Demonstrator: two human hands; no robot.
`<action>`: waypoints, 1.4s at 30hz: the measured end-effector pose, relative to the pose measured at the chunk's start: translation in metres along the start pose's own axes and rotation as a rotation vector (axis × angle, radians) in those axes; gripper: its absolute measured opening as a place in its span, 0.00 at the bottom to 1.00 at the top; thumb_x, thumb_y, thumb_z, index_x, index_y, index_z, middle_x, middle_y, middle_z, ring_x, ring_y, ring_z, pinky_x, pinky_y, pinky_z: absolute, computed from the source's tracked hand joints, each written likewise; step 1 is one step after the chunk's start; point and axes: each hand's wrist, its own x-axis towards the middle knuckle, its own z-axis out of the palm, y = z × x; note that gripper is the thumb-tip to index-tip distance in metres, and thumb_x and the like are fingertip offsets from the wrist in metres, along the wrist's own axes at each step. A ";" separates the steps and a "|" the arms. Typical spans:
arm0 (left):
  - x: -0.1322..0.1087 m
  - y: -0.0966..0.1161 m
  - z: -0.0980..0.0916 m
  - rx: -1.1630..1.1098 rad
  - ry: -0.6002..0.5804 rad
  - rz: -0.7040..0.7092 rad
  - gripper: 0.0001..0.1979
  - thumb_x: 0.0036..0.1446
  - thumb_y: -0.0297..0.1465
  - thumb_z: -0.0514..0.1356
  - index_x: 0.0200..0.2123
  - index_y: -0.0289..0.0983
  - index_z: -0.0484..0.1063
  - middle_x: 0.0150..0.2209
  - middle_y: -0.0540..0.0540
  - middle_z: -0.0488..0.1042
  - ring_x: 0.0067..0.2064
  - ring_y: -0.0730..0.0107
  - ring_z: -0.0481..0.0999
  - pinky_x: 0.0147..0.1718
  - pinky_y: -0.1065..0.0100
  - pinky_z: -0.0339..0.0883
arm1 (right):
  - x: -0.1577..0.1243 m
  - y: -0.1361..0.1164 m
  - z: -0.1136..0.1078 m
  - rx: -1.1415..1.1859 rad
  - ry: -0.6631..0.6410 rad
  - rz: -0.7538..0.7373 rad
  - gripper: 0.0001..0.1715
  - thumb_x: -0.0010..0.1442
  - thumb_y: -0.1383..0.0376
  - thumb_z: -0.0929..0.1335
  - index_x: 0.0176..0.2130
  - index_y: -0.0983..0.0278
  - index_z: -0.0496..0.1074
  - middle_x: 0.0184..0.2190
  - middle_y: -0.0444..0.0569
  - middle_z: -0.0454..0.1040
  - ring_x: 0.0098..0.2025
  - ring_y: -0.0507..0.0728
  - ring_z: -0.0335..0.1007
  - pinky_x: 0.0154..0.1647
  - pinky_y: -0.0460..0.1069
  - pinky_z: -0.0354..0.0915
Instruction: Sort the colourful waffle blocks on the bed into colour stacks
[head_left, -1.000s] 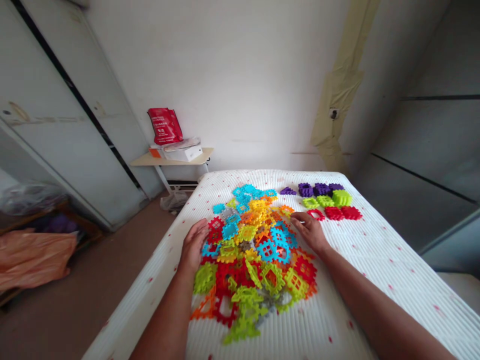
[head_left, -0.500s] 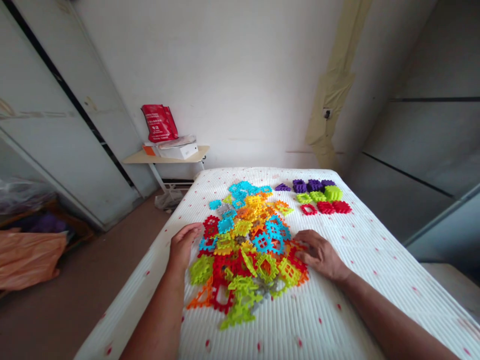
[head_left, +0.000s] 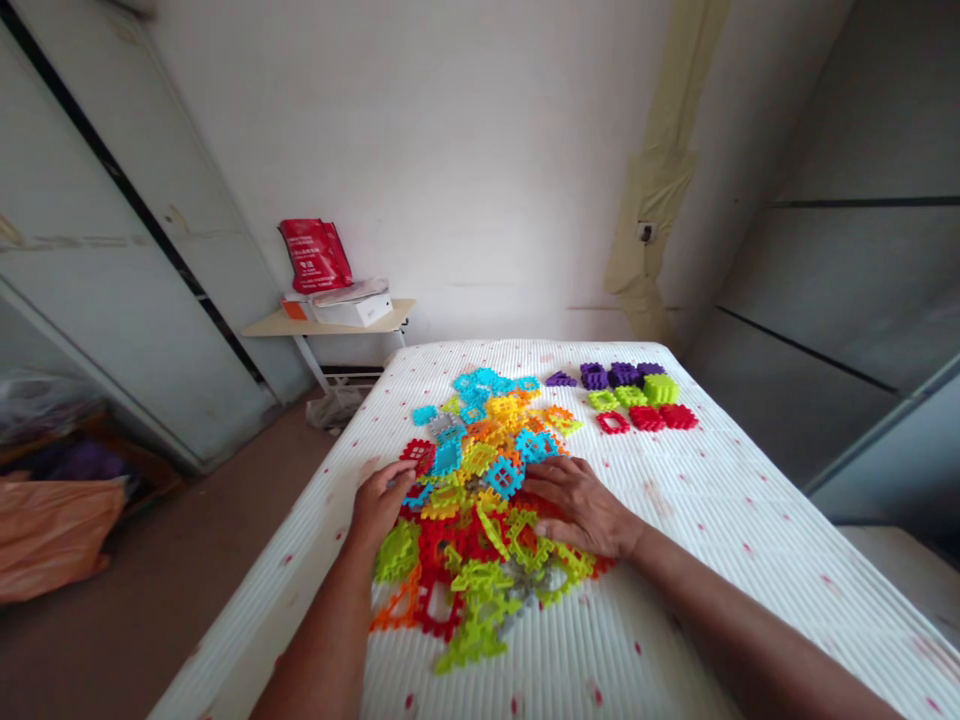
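A heap of flat plastic pieces with toothed edges, in blue, yellow, orange, red, green and grey, lies across the middle of the bed. My left hand [head_left: 380,500] is at the heap's left edge, fingers apart, beside a red piece [head_left: 420,455] and touching the rim of the pile. On the heap's right side rests my right hand [head_left: 581,505], palm down with its fingers spread over red and green pieces. Near its fingertips is a blue windowed piece [head_left: 505,477]. A green piece [head_left: 493,530] stands tilted on edge between the hands.
Right of the heap, at the back, are grouped purple pieces [head_left: 625,375], green pieces [head_left: 660,390] and red pieces [head_left: 679,417]. A side table [head_left: 394,316] with a white box [head_left: 356,308] and red bag [head_left: 316,256] stands back left.
My right hand has moved left, from the heap's right edge onto the pieces. My left hand has shifted slightly right and lower, closer to the pile.
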 end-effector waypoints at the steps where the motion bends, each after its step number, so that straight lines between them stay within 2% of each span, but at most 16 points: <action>1: 0.000 0.001 0.000 -0.006 -0.017 0.007 0.21 0.45 0.44 0.58 0.37 0.37 0.76 0.38 0.43 0.78 0.41 0.58 0.75 0.45 0.61 0.65 | 0.005 0.000 -0.001 -0.012 -0.012 0.007 0.34 0.60 0.44 0.57 0.57 0.58 0.63 0.56 0.54 0.64 0.55 0.64 0.56 0.52 0.61 0.52; 6: 0.000 0.000 0.002 -0.101 -0.059 -0.002 0.25 0.42 0.46 0.60 0.40 0.35 0.75 0.41 0.41 0.77 0.45 0.56 0.74 0.48 0.58 0.64 | 0.033 0.001 -0.007 -0.035 -0.042 0.046 0.34 0.61 0.44 0.56 0.57 0.59 0.64 0.55 0.57 0.66 0.55 0.64 0.57 0.51 0.61 0.54; 10: 0.001 0.000 0.003 -0.181 -0.052 -0.055 0.28 0.40 0.46 0.61 0.42 0.34 0.74 0.43 0.40 0.77 0.46 0.55 0.74 0.48 0.58 0.64 | 0.059 0.007 -0.008 0.024 -0.052 0.099 0.32 0.61 0.45 0.55 0.56 0.57 0.65 0.53 0.54 0.68 0.53 0.62 0.61 0.50 0.60 0.56; 16: -0.001 0.003 0.001 -0.197 -0.060 -0.045 0.32 0.44 0.47 0.60 0.49 0.32 0.69 0.42 0.40 0.76 0.44 0.58 0.74 0.45 0.61 0.66 | 0.089 0.020 -0.006 0.351 0.076 0.089 0.30 0.61 0.45 0.55 0.52 0.56 0.69 0.49 0.48 0.72 0.52 0.59 0.65 0.51 0.55 0.62; 19: -0.003 0.008 0.000 -0.155 -0.042 -0.032 0.30 0.45 0.47 0.59 0.48 0.34 0.70 0.41 0.42 0.76 0.44 0.58 0.74 0.44 0.61 0.66 | 0.088 0.028 -0.008 0.474 0.223 0.177 0.31 0.61 0.45 0.54 0.51 0.57 0.69 0.46 0.48 0.74 0.51 0.59 0.67 0.52 0.56 0.62; 22: -0.006 0.013 0.000 -0.132 -0.042 -0.025 0.27 0.45 0.46 0.60 0.46 0.36 0.72 0.43 0.43 0.75 0.45 0.58 0.73 0.44 0.62 0.66 | 0.073 0.039 -0.011 0.509 0.352 0.261 0.30 0.62 0.47 0.55 0.51 0.59 0.70 0.43 0.49 0.75 0.49 0.59 0.68 0.52 0.57 0.62; 26: -0.005 0.012 0.000 -0.125 -0.110 -0.013 0.29 0.44 0.44 0.61 0.49 0.36 0.71 0.41 0.41 0.75 0.43 0.58 0.74 0.40 0.62 0.68 | 0.044 0.054 -0.010 0.498 0.401 0.299 0.29 0.63 0.48 0.55 0.44 0.63 0.73 0.39 0.50 0.76 0.43 0.58 0.71 0.46 0.53 0.65; 30: -0.002 0.002 0.001 -0.085 -0.136 0.001 0.33 0.40 0.43 0.64 0.51 0.35 0.69 0.40 0.40 0.75 0.42 0.56 0.75 0.39 0.60 0.69 | 0.018 0.057 -0.009 0.428 0.383 0.279 0.30 0.64 0.50 0.55 0.36 0.65 0.75 0.32 0.51 0.76 0.36 0.56 0.71 0.39 0.50 0.66; 33: 0.000 -0.003 0.002 -0.046 -0.111 -0.002 0.31 0.40 0.42 0.64 0.49 0.35 0.71 0.40 0.40 0.75 0.43 0.55 0.74 0.40 0.59 0.69 | 0.012 0.043 -0.009 0.324 0.302 0.130 0.28 0.64 0.50 0.55 0.33 0.63 0.75 0.30 0.50 0.75 0.35 0.56 0.70 0.40 0.51 0.64; 37: 0.000 -0.003 0.004 -0.118 -0.083 -0.064 0.29 0.42 0.43 0.62 0.47 0.33 0.71 0.42 0.39 0.75 0.40 0.57 0.75 0.36 0.61 0.70 | 0.025 0.017 -0.004 0.173 0.166 -0.081 0.25 0.65 0.52 0.55 0.36 0.61 0.73 0.35 0.49 0.75 0.39 0.55 0.68 0.46 0.52 0.60; 39: -0.001 -0.002 0.004 -0.146 -0.082 -0.079 0.30 0.42 0.43 0.62 0.47 0.33 0.71 0.42 0.39 0.75 0.38 0.58 0.76 0.35 0.62 0.71 | 0.037 0.010 0.003 0.094 0.130 -0.099 0.24 0.65 0.53 0.55 0.39 0.61 0.73 0.37 0.50 0.75 0.42 0.55 0.67 0.47 0.52 0.59; 42: -0.002 0.001 0.002 -0.109 -0.083 -0.036 0.29 0.41 0.44 0.62 0.46 0.33 0.72 0.42 0.39 0.75 0.38 0.60 0.75 0.36 0.63 0.70 | 0.054 0.009 0.013 0.000 0.128 -0.040 0.22 0.66 0.54 0.55 0.38 0.62 0.72 0.38 0.50 0.74 0.42 0.55 0.66 0.46 0.52 0.58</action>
